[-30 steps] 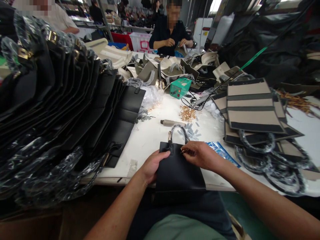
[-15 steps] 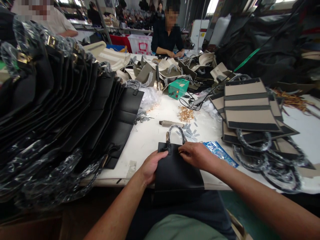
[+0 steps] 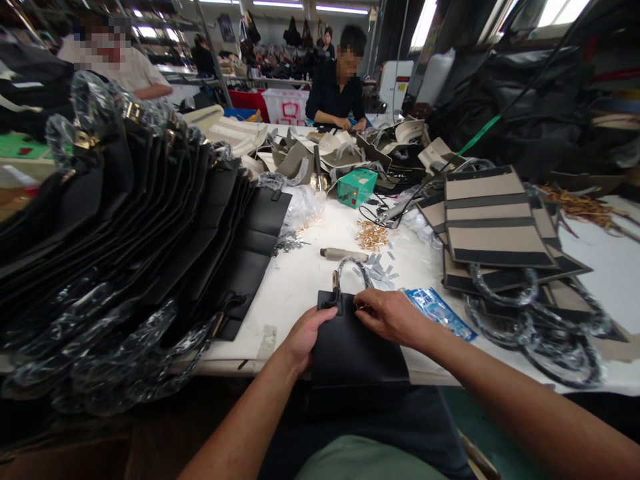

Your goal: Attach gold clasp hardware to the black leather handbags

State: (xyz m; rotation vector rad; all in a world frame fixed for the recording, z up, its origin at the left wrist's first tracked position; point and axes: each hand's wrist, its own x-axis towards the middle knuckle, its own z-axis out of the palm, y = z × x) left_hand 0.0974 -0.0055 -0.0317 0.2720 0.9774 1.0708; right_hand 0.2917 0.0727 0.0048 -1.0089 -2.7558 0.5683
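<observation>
A black handbag panel [image 3: 360, 353] leans against the table's front edge, its plastic-wrapped handle [image 3: 353, 263] pointing away from me. My left hand [image 3: 305, 337] grips the panel's left edge, thumb on top beside the left handle tab. At the right handle base, my right hand [image 3: 387, 312] has its fingers pinched together around a small gold-coloured metal piece [image 3: 361, 307], mostly hidden by the fingers. Beyond the handle lie a beige-wrapped rod-like tool [image 3: 344, 255], a heap of small gold-coloured fittings [image 3: 372, 235] and flat grey metal strips [image 3: 381, 272].
Black bag panels [image 3: 165, 220] with wrapped handles are piled high on the left. Beige-lined panels [image 3: 495, 213] are stacked on the right, near a blue packet [image 3: 440, 313]. A green box [image 3: 357, 187] with a cable stands mid-table. Across the table sits a co-worker [image 3: 337, 87].
My view has tilted up slightly and turned a little left. Both hands keep their places on the panel; the right fingers have shifted slightly at the handle base.
</observation>
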